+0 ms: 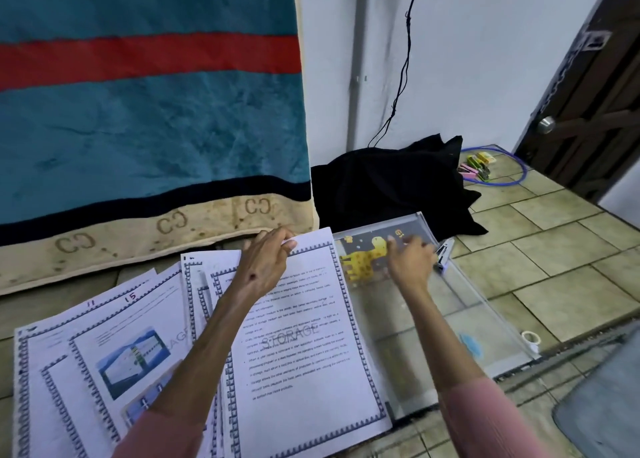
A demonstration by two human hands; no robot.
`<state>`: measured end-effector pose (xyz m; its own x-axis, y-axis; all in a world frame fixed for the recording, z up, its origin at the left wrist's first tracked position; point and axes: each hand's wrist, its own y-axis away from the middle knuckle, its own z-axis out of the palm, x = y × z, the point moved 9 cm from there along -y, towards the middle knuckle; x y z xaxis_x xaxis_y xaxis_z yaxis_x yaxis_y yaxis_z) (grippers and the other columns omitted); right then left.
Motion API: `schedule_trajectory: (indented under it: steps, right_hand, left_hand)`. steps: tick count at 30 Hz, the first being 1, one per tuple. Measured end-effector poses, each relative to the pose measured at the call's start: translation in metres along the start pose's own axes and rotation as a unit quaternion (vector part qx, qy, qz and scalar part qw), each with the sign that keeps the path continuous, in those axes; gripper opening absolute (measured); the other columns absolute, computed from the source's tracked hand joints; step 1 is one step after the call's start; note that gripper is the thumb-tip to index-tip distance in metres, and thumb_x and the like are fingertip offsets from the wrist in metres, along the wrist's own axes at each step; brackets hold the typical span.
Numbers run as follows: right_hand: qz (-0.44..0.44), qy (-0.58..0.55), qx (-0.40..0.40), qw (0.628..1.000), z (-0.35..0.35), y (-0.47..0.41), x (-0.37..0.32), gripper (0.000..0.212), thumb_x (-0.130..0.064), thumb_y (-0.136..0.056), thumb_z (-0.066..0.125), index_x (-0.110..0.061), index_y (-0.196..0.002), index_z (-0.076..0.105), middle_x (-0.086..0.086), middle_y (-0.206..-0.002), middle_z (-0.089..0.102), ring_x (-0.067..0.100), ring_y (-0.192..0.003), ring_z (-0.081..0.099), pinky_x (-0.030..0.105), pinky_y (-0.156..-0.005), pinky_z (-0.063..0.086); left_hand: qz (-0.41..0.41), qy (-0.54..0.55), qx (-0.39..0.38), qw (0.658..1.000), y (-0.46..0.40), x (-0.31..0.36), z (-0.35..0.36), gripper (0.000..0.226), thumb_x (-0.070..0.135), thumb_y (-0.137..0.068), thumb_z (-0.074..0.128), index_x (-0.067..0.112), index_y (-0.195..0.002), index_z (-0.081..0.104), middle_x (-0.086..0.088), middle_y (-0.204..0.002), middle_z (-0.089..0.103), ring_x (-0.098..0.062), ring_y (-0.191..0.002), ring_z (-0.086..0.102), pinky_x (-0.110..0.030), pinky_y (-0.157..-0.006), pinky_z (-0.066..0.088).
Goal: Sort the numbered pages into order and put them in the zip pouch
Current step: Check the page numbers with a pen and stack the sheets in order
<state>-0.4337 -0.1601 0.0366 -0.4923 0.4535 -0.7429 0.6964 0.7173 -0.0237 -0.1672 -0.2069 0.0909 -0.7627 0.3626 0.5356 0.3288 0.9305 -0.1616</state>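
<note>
Two hands work: your left hand [265,261] pinches the top page [304,346]; your right hand [410,261], fingers loosely curled and holding nothing, rests on the zip pouch [450,305] alongside.

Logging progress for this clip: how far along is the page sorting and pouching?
Early. Done: nothing is visibly in the zip pouch. In hand: the left hand pinches the top edge of the STORAGE page; the right hand reaches over the pouch's giraffe end. Left: the other pages, including ones marked 11 and 15, lie fanned loose on the floor, still needing ordering and pouching.
</note>
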Motion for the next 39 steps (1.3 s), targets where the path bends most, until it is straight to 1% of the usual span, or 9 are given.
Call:
schedule_trajectory:
  steps: [4,8,12,16,19,23,26,32,39]
  right_hand:
    - [0.121,0.098,0.065,0.986,-0.037,-0.045,0.046,0.073,-0.041,-0.086,0.059,0.010,-0.130,0.033,0.030,-0.137,0.033,0.041,-0.127,0.030,0.045,-0.101,0.033]
    - [0.148,0.168,-0.012,0.975,-0.020,-0.074,0.076,0.064,-0.031,-0.077,0.066,0.007,-0.126,0.048,0.026,-0.131,0.045,0.038,-0.123,0.038,0.036,-0.097,0.038]
    - [0.149,0.132,-0.041,0.979,-0.020,-0.092,0.088,0.038,-0.012,-0.067,0.058,0.006,-0.099,0.066,0.019,-0.082,0.068,0.038,-0.102,0.054,0.027,-0.061,0.040]
    - [0.115,-0.123,-0.023,0.985,-0.044,-0.077,0.057,0.024,-0.021,-0.074,0.059,-0.005,-0.057,0.066,-0.001,-0.033,0.050,0.026,-0.059,0.062,0.025,-0.048,0.039]
    - [0.164,-0.533,-0.178,0.811,-0.020,-0.035,0.009,0.020,-0.014,-0.071,0.071,-0.016,-0.062,0.053,-0.008,-0.049,0.051,0.005,-0.035,0.041,0.015,-0.036,0.032]
    - [0.162,-0.715,-0.265,0.626,0.000,0.021,-0.056,0.010,-0.011,-0.062,0.072,-0.010,-0.056,0.064,0.000,-0.060,0.060,0.011,-0.053,0.061,0.021,-0.053,0.054]
    - [0.149,-0.662,-0.211,0.704,0.015,0.046,-0.073,0.027,-0.023,-0.095,0.048,-0.011,-0.077,0.065,0.003,-0.067,0.064,0.014,-0.061,0.068,0.025,-0.062,0.058]
    - [0.007,-0.472,-0.113,0.874,0.010,0.068,-0.095,0.028,-0.037,-0.100,0.030,-0.019,-0.083,0.043,0.001,-0.070,0.055,0.020,-0.064,0.059,0.033,-0.068,0.047]
    - [-0.078,-0.423,0.034,0.902,-0.011,0.078,-0.086,0.032,-0.038,-0.097,0.043,-0.009,-0.085,0.049,-0.003,-0.069,0.060,0.022,-0.069,0.065,0.025,-0.065,0.048]
  left_hand:
    - [-0.007,0.001,-0.017,1.000,-0.002,-0.001,0.008,0.016,0.026,-0.100,0.035,0.019,-0.097,0.049,-0.003,-0.113,0.059,-0.024,-0.112,0.044,-0.033,-0.087,0.021]
    - [-0.004,0.009,-0.009,1.000,-0.004,-0.001,0.007,0.018,0.025,-0.099,0.037,0.016,-0.100,0.053,0.000,-0.113,0.060,-0.022,-0.112,0.043,-0.030,-0.084,0.020]
    - [-0.009,0.027,-0.011,1.000,-0.003,0.000,0.007,0.017,0.024,-0.099,0.037,0.015,-0.096,0.052,0.001,-0.108,0.059,-0.021,-0.117,0.040,-0.024,-0.079,0.014]
    - [-0.004,0.038,-0.010,0.999,-0.002,0.001,0.005,0.022,0.025,-0.099,0.038,0.011,-0.100,0.054,0.003,-0.109,0.059,-0.015,-0.115,0.035,-0.020,-0.076,0.013]
    - [0.006,0.049,-0.009,0.999,-0.001,0.003,0.002,0.020,0.025,-0.098,0.041,0.012,-0.097,0.056,0.009,-0.101,0.057,-0.017,-0.108,0.042,-0.027,-0.083,0.022]
    - [0.018,0.081,-0.005,0.997,0.000,0.004,-0.006,0.011,0.024,-0.096,0.047,0.021,-0.087,0.053,0.010,-0.091,0.055,-0.019,-0.099,0.051,-0.035,-0.087,0.036]
    - [0.022,0.093,-0.007,0.995,0.001,0.003,-0.012,0.012,0.026,-0.094,0.049,0.020,-0.088,0.058,0.010,-0.094,0.059,-0.013,-0.095,0.052,-0.026,-0.076,0.035]
    - [0.021,0.094,-0.010,0.995,0.002,0.005,-0.024,0.014,0.026,-0.093,0.051,0.018,-0.086,0.062,0.013,-0.088,0.063,-0.011,-0.090,0.058,-0.026,-0.076,0.041]
    - [0.016,0.092,-0.006,0.996,0.004,0.012,-0.029,0.015,0.027,-0.091,0.053,0.018,-0.087,0.064,0.008,-0.089,0.068,-0.012,-0.091,0.062,-0.030,-0.083,0.048]
